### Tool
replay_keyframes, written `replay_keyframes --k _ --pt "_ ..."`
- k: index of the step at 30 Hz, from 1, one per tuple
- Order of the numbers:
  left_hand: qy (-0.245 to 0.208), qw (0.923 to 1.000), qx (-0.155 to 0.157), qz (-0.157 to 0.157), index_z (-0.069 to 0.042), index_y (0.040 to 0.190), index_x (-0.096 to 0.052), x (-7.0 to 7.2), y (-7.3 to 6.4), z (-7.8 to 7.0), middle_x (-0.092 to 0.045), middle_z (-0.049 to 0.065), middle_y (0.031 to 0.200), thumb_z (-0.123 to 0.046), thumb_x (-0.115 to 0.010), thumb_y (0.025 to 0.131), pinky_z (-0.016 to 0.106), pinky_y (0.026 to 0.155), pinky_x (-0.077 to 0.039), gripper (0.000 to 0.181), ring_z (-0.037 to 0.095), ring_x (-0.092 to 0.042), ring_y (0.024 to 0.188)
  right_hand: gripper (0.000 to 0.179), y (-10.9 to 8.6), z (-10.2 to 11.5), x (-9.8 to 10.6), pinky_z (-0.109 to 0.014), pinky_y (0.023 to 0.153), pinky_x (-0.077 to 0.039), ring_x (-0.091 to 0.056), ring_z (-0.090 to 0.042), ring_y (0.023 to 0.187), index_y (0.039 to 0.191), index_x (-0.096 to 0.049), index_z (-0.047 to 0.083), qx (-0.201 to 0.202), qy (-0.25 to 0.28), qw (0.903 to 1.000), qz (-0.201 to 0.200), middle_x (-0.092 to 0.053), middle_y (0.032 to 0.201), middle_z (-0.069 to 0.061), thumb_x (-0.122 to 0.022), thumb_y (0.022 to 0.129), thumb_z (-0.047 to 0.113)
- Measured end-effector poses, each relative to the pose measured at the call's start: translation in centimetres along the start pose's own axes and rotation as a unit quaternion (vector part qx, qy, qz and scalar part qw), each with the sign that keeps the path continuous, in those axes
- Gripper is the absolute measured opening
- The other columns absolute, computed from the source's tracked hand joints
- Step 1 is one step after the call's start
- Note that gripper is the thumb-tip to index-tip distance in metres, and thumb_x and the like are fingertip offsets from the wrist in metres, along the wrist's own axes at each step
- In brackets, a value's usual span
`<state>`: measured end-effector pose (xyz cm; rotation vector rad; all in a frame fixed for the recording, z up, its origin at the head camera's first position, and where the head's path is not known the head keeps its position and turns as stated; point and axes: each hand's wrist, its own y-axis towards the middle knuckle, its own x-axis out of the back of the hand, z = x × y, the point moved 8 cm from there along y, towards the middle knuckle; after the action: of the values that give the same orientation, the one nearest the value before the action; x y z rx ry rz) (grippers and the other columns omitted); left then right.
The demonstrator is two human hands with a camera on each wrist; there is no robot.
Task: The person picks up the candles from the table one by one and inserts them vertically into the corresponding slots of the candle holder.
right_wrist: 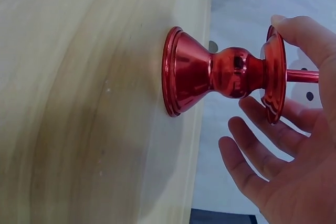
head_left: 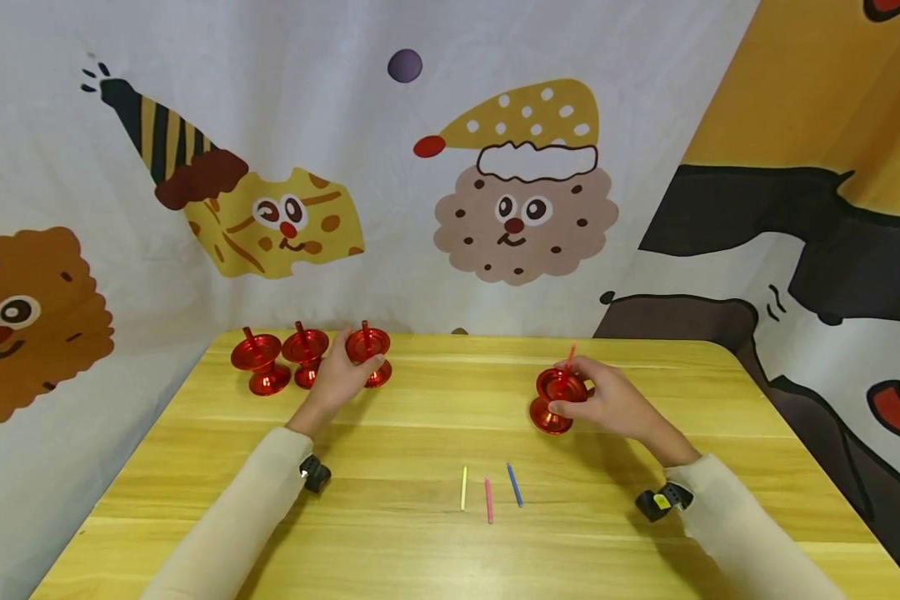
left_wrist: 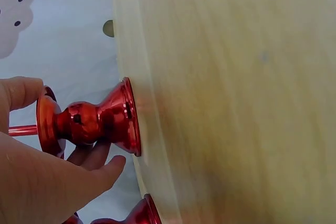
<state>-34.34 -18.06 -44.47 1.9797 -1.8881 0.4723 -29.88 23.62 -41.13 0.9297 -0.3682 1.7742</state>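
Observation:
My left hand (head_left: 335, 375) holds a shiny red candle holder (head_left: 378, 375) at the back left of the table. Its fingers reach around the dish rim and waist, and a thin rod rises from the dish. At the right, my right hand (head_left: 615, 404) grips a matching red holder (head_left: 540, 414) by its dish, with a red stick standing in it. In the right wrist view the fingertip (right_wrist: 281, 22) presses on the dish rim while the other fingers curve below. Two more red holders, an outer one (head_left: 270, 379) and an inner one (head_left: 304, 375), stand left of my left hand.
Three thin sticks lie on the wooden table (head_left: 420, 558) in front: yellow (head_left: 463, 489), pink (head_left: 489, 502) and blue (head_left: 514, 486). A cloth printed with cartoon faces (head_left: 390, 250) hangs behind the table's back edge.

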Motion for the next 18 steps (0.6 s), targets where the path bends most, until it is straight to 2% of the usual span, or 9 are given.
replay_keyframes --k 3,7,11,15,18 --pt "-0.009 0.9999 0.001 0.012 0.004 0.172 -0.021 -0.3 -0.2 -0.1 -0.043 0.035 0.165 -0.027 -0.071 0.106 0.059 0.125 -0.037 0.088 0.047 -0.045 0.152 0.060 -0.3 -0.2 0.2 -0.034 0.080 -0.062 -0.071 -0.028 0.104 0.139 -0.065 -0.003 -0.002 0.004 1.0000 0.000 -0.075 0.122 -0.013 -0.091 0.094 0.025" --pt "-0.027 0.9992 0.006 0.030 0.003 0.171 -0.023 -0.7 -0.2 -0.2 -0.045 0.033 0.164 -0.025 -0.073 0.106 0.056 0.124 -0.039 0.087 0.045 -0.046 0.152 0.073 -0.9 -0.8 0.4 -0.038 0.081 -0.063 -0.070 -0.031 0.108 0.146 -0.060 -0.005 -0.019 -0.005 0.9998 0.000 -0.075 0.123 -0.013 -0.092 0.092 0.031" --pt "-0.049 0.9975 0.005 0.051 0.003 0.170 -0.025 -1.2 -0.3 -0.4 -0.048 0.032 0.161 -0.023 -0.076 0.105 0.056 0.119 -0.046 0.086 0.044 -0.055 0.144 0.083 -1.6 -1.4 0.6 -0.039 0.083 -0.063 -0.071 -0.032 0.110 0.151 -0.053 -0.005 -0.040 -0.010 0.9991 -0.002 -0.073 0.124 -0.016 -0.094 0.090 0.035" --pt "-0.057 0.9958 -0.001 0.071 0.001 0.170 -0.027 -1.8 -0.6 -0.7 -0.054 0.031 0.157 -0.023 -0.078 0.104 0.053 0.112 -0.052 0.086 0.041 -0.063 0.134 0.076 -2.6 -1.9 0.9 -0.033 0.082 -0.063 -0.072 -0.032 0.107 0.143 -0.055 -0.005 -0.062 0.010 0.9980 -0.011 -0.072 0.123 -0.017 -0.094 0.090 0.032" --pt "-0.062 0.9947 -0.008 0.082 0.000 0.170 -0.028 -2.4 -0.7 -0.9 -0.056 0.031 0.155 -0.024 -0.078 0.104 0.053 0.111 -0.053 0.086 0.041 -0.064 0.134 0.063 -3.3 -2.1 1.0 -0.031 0.078 -0.062 -0.073 -0.028 0.102 0.131 -0.060 -0.002 -0.071 0.010 0.9973 -0.016 -0.073 0.115 -0.013 -0.094 0.090 0.032"
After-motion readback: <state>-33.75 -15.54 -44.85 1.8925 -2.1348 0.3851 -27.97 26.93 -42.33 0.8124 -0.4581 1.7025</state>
